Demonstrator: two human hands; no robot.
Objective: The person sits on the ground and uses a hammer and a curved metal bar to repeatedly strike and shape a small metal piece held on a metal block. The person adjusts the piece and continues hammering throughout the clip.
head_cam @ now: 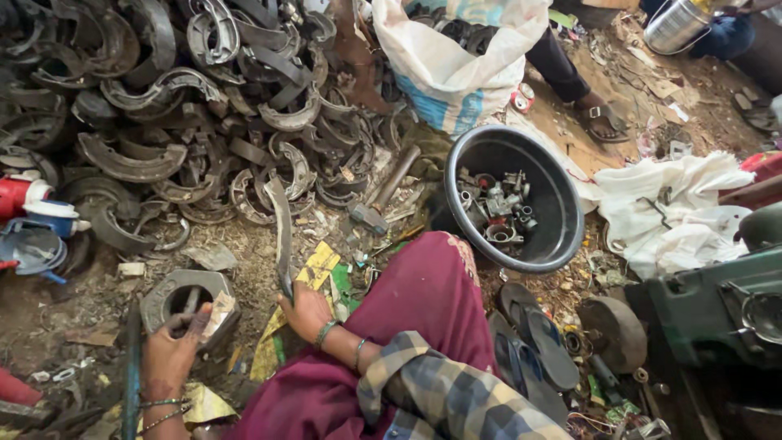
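Head camera looks down on a dirt floor (98,301) strewn with scrap. At about seven o'clock the left hand (173,350) is closed around a thin dark rod (131,375) that stands nearly upright along the hand's left side; the fingers curl toward a heavy grey metal block (189,297) with a round hole in it, which lies on the floor touching the fingertips. At about six o'clock the right hand (305,314), wearing bangles at the wrist, is clamped on the lower end of a curved metal strip (282,236); the strip rises from the grip toward twelve o'clock and its upper end reaches the edge of a big heap of curved brake shoes (212,114) that fills the view from nine to twelve o'clock. A plaid sleeve (440,391) and a maroon-clad knee (423,301) lie just right of that hand. Yellow scraps of paper (314,269) lie under the strip. At about two o'clock from the right hand sits a black round tub (554,204) holding small metal fittings. A white sack (456,57) stands at twelve o'clock, beside another person's sandalled foot (603,118). A white cloth (676,212) lies at three o'clock, a pair of sandals (533,342) at five o'clock, and a green machine (717,310) at four o'clock.
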